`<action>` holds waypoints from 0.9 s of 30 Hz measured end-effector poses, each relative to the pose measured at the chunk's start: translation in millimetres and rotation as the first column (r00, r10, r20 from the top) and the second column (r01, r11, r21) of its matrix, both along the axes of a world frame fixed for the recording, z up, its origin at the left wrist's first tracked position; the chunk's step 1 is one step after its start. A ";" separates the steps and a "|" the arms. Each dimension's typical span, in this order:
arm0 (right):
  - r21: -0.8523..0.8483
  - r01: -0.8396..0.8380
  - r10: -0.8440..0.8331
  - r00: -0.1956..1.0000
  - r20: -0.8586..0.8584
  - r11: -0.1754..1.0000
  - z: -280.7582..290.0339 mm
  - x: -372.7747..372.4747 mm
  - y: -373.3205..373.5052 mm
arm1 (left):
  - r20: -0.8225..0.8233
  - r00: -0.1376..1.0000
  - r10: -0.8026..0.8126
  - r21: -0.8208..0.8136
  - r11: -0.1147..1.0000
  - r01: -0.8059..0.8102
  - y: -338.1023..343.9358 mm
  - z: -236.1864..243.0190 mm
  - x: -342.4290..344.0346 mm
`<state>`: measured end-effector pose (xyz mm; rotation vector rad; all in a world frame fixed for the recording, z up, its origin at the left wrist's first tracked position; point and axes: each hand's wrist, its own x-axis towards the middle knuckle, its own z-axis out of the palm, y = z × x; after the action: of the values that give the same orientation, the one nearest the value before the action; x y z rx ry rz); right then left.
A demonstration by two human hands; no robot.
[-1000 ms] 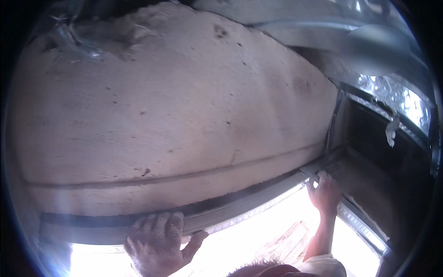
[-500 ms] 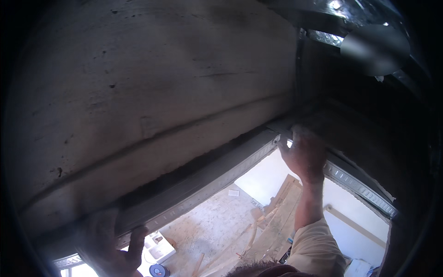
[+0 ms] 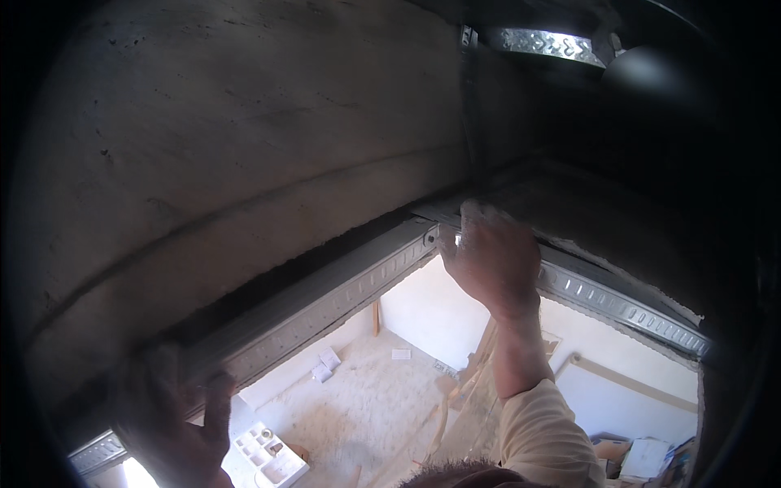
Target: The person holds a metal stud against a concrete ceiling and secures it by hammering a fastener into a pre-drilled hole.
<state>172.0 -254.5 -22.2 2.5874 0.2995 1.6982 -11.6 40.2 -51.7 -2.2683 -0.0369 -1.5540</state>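
My left hand (image 3: 167,419) is at the lower left in shadow, its fingers hooked over the long metal channel (image 3: 317,305) edging an opening, with the thumb on the near side. My right hand (image 3: 492,256), dusty, is wrapped over that frame near its corner, where a second perforated channel (image 3: 614,305) runs off to the right under a rough-edged board (image 3: 618,244). A screw head shows at the joint left of my right thumb. Above both hands rises a dark, stained, pale-coloured panel (image 3: 244,114) with a groove along it.
Through the opening show a dusty floor (image 3: 350,398) far below, white walls (image 3: 423,309), timber strips, a white moulded tray (image 3: 268,455) and piled boxes (image 3: 647,455). An upright strut (image 3: 468,98) and shiny metal strip (image 3: 549,45) are at the top right, amid deep shadow.
The view has swung and darkened, so the frame corner and my right hand sit farther left and higher, and more of the room below shows. Both hands keep hold of the frame.
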 end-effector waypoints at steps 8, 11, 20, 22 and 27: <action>-0.050 0.028 -0.027 0.999 0.034 0.998 -7.2 -3.2 -11.0 | -0.070 0.997 -0.015 -0.090 0.996 0.009 -11.6 0.3 -7.0; -0.049 -0.045 0.044 0.999 -0.014 0.998 -2.8 -5.6 -11.7 | 0.097 0.994 -0.042 0.155 0.988 0.026 0.0 -7.4 -2.2; 0.147 -0.624 0.615 0.782 0.101 0.768 10.4 -15.4 -21.6 | -0.433 0.892 -0.129 -0.226 0.974 0.032 -16.2 53.5 -23.1; 0.165 -0.811 0.790 0.584 0.185 0.561 13.4 -7.8 -20.7 | -0.492 0.855 -0.167 -0.285 0.958 0.023 -20.6 61.6 -13.6; 0.378 -0.926 0.950 0.103 0.295 -0.017 22.1 7.4 -6.4 | -0.504 0.829 -0.243 -0.361 0.931 0.053 -10.6 58.4 -1.1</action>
<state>179.5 -260.9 -0.1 2.8058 2.5670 2.0773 -12.6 29.6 6.8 -2.9759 0.0399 -0.9605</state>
